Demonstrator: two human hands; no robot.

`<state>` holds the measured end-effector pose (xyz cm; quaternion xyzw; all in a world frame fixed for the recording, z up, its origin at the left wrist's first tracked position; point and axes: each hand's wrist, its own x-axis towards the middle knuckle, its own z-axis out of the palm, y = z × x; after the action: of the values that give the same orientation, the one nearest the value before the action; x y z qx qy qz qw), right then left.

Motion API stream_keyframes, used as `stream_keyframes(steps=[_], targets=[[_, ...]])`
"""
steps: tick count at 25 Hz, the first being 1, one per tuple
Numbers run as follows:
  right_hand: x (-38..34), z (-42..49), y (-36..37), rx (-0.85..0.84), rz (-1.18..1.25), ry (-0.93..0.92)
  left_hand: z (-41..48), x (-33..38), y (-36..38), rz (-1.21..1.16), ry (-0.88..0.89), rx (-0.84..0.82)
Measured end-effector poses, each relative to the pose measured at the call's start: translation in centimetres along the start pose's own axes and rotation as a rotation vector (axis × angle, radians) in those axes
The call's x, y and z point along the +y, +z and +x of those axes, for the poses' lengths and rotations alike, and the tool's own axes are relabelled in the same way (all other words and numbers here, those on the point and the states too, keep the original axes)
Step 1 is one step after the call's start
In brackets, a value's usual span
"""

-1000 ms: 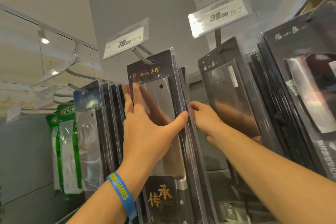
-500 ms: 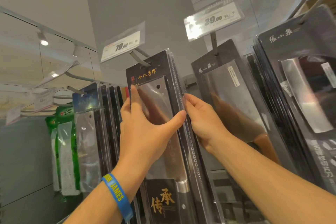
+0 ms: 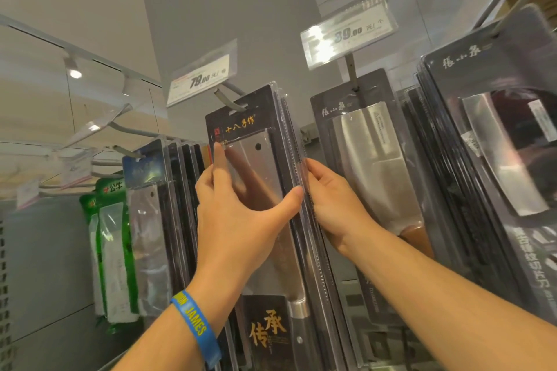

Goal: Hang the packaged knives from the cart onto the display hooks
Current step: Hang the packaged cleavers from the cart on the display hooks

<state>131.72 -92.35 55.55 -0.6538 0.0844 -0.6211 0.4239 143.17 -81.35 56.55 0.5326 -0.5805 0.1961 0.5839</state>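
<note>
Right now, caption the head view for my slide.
Left hand grips a packaged cleaver on the hook under the 79.00 price tag; right hand holds its edge.

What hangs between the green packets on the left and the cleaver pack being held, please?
A row of knife packs, front one blue-topped, hangs between green packets and cleaver pack, seen in the head view.
</note>
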Motion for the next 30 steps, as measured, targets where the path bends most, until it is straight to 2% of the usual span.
stream_keyframes(steps=[6,10,15,17,21,23,25,30], targets=[[-0.2,0.3,-0.2,-0.002,0.0,0.088,0.2,0.1,-0.2,-0.006,-0.01,-0.05],[-0.4,-0.6,-0.7,0.092,-0.032,0.13,0.1,-0.2,0.1,-0.041,-0.006,-0.076],[-2.0,-2.1,-0.6,0.16,-0.082,0.07,-0.4,-0.5,0.1,-0.124,-0.035,-0.103],[-2.8,-3.0,-0.5,0.22,-0.128,0.017,-1.0,-0.5,-0.3,-0.182,0.031,-0.087],[-4.3,-5.7,-1.3,0.467,-0.347,-0.139,-2.9,0.7,-0.8,-0.183,0.382,0.092],[-5.2,-7.3,-2.6,0.503,-0.417,-0.145,-4.3,2.0,0.1,-0.275,0.481,0.114],[-6.2,-9.2,-4.4,0.503,-0.501,-0.106,-5.8,3.5,1.5,-0.445,0.432,0.019],[-8.9,-15.5,-10.8,0.535,-0.861,0.062,-10.6,7.2,6.9,-0.786,0.199,-0.382]])
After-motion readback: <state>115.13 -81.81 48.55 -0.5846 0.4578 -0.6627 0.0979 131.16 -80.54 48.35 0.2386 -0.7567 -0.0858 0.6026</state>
